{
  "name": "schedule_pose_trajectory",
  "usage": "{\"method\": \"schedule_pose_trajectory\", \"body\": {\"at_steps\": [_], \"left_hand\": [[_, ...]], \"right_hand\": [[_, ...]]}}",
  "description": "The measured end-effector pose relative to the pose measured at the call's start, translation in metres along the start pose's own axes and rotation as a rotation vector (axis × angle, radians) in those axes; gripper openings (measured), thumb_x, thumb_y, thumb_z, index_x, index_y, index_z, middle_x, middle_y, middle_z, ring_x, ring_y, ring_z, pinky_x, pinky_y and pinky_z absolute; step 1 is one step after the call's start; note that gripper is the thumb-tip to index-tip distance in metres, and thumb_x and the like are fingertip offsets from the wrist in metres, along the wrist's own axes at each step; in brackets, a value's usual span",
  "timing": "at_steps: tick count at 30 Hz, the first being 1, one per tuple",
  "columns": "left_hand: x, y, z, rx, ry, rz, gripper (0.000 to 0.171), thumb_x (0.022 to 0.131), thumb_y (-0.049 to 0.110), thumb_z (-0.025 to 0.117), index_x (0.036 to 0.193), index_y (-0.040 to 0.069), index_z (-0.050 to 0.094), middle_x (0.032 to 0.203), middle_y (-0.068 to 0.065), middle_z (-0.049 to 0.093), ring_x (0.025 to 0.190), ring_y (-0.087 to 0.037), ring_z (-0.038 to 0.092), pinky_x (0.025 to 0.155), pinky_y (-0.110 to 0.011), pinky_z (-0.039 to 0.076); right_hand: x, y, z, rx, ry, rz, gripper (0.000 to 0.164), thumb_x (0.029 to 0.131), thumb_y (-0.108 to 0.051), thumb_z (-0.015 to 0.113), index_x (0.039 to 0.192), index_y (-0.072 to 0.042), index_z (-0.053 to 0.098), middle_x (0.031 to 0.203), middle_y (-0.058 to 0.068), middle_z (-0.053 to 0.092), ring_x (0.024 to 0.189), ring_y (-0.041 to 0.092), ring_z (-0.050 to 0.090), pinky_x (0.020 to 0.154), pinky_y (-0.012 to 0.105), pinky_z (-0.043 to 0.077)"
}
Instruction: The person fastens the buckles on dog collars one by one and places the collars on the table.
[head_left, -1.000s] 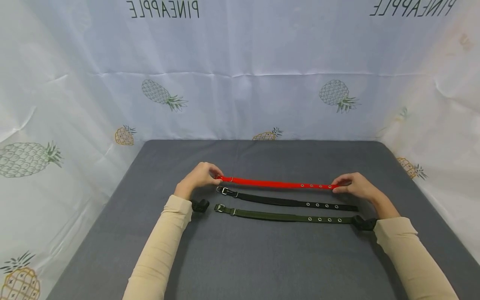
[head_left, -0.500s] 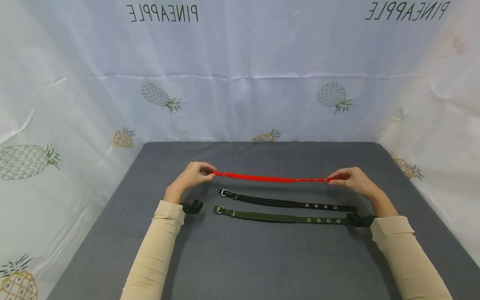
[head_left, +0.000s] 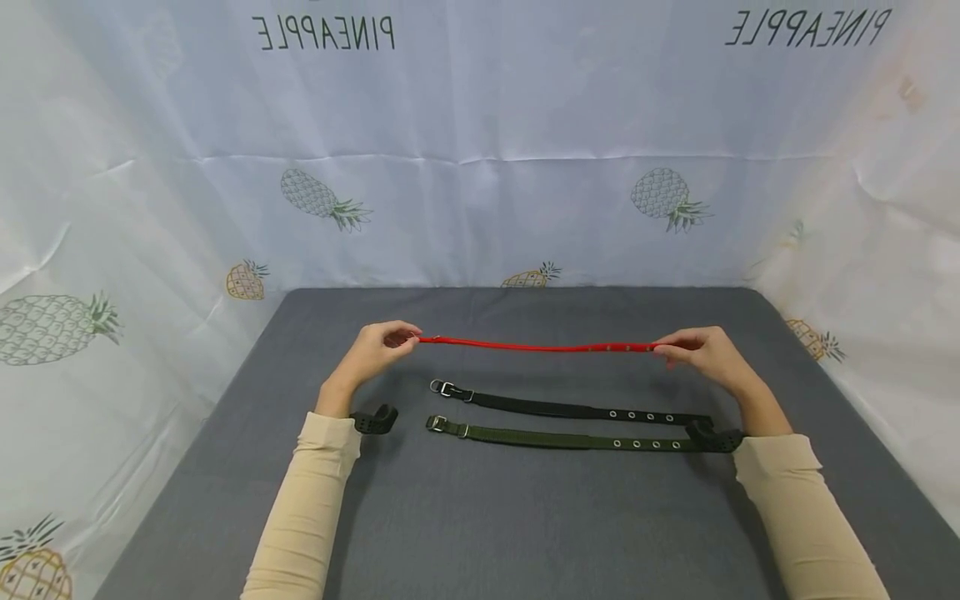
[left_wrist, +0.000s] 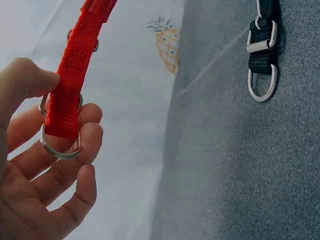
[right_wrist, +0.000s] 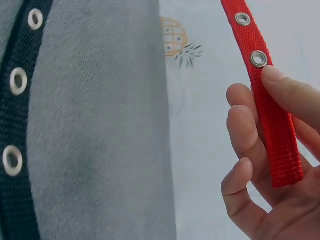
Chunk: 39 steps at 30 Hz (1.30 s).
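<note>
A red collar [head_left: 517,347] is stretched nearly straight between my two hands, held above the table. My left hand [head_left: 375,346] pinches its buckle end; in the left wrist view the thumb presses the red webbing [left_wrist: 70,100] against the fingers, with a metal D-ring [left_wrist: 61,152] at the tip. At the other end my right hand [head_left: 701,354] pinches the strap between thumb and fingers, just beyond an eyelet [right_wrist: 258,59]. Nearer to me lie a black collar [head_left: 540,407] and a green collar [head_left: 532,436], side by side on the table, buckles to the left.
A grey cloth covers the table [head_left: 517,517]. Behind it and at both sides hangs a white curtain [head_left: 465,217] printed with pineapples. The black wrist mount [head_left: 712,437] on my right arm overlaps the right end of the green collar in the head view.
Both hands have lifted the red collar up and away from the black one, shifting slightly left. The strap has turned edge-on to the head view. The black and green collars stay put.
</note>
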<state>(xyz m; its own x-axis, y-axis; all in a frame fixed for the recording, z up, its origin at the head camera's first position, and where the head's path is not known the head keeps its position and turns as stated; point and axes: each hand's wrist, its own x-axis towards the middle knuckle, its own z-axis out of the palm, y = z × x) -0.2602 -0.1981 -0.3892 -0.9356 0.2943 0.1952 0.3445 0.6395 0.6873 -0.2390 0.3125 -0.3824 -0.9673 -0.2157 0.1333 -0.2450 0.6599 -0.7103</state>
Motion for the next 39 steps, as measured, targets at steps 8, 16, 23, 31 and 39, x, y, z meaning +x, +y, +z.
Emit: {"method": "schedule_pose_trajectory", "body": {"at_steps": [8, 16, 23, 31, 39], "left_hand": [[-0.004, 0.003, 0.003, -0.007, 0.109, -0.008, 0.022, 0.096, 0.015, 0.059, 0.111, 0.003, 0.069, 0.102, -0.018, 0.072, 0.078, -0.018, 0.059, 0.068, -0.024, 0.048], [-0.006, 0.011, 0.007, -0.032, 0.192, 0.022, 0.022, 0.093, 0.01, 0.062, 0.113, 0.002, 0.068, 0.085, -0.016, 0.067, 0.066, -0.008, 0.049, 0.06, -0.019, 0.042], [-0.006, 0.027, 0.012, -0.073, 0.216, 0.111, 0.027, 0.088, 0.006, 0.067, 0.116, 0.002, 0.067, 0.08, -0.015, 0.063, 0.068, -0.006, 0.051, 0.065, -0.021, 0.047], [-0.005, 0.042, 0.019, -0.132, 0.172, 0.155, 0.029, 0.089, 0.01, 0.068, 0.117, 0.003, 0.068, 0.089, -0.016, 0.067, 0.073, -0.006, 0.058, 0.062, -0.02, 0.046], [-0.002, 0.057, 0.027, -0.2, 0.176, 0.251, 0.021, 0.085, 0.006, 0.072, 0.106, 0.002, 0.072, 0.088, -0.014, 0.069, 0.074, -0.001, 0.054, 0.068, -0.019, 0.047]], "right_hand": [[-0.004, -0.014, 0.005, 0.09, 0.13, -0.007, 0.031, 0.089, -0.021, 0.07, 0.107, 0.004, 0.069, 0.061, -0.018, 0.064, 0.057, 0.007, 0.049, 0.052, 0.029, 0.033], [-0.002, -0.03, 0.011, 0.171, 0.198, -0.061, 0.027, 0.088, -0.015, 0.07, 0.11, 0.0, 0.069, 0.068, -0.028, 0.067, 0.064, -0.002, 0.062, 0.061, 0.017, 0.043], [0.0, -0.049, 0.021, 0.352, 0.222, -0.175, 0.021, 0.087, 0.001, 0.066, 0.108, 0.001, 0.07, 0.086, -0.027, 0.07, 0.072, -0.008, 0.066, 0.069, 0.008, 0.052], [0.004, -0.07, 0.037, 0.266, 0.204, -0.189, 0.015, 0.088, -0.006, 0.068, 0.103, -0.004, 0.072, 0.091, -0.032, 0.067, 0.073, -0.006, 0.063, 0.068, 0.012, 0.051], [0.007, -0.087, 0.049, 0.209, 0.163, -0.239, 0.02, 0.086, -0.003, 0.07, 0.103, 0.006, 0.071, 0.085, -0.031, 0.062, 0.07, -0.002, 0.058, 0.065, 0.013, 0.048]]}}
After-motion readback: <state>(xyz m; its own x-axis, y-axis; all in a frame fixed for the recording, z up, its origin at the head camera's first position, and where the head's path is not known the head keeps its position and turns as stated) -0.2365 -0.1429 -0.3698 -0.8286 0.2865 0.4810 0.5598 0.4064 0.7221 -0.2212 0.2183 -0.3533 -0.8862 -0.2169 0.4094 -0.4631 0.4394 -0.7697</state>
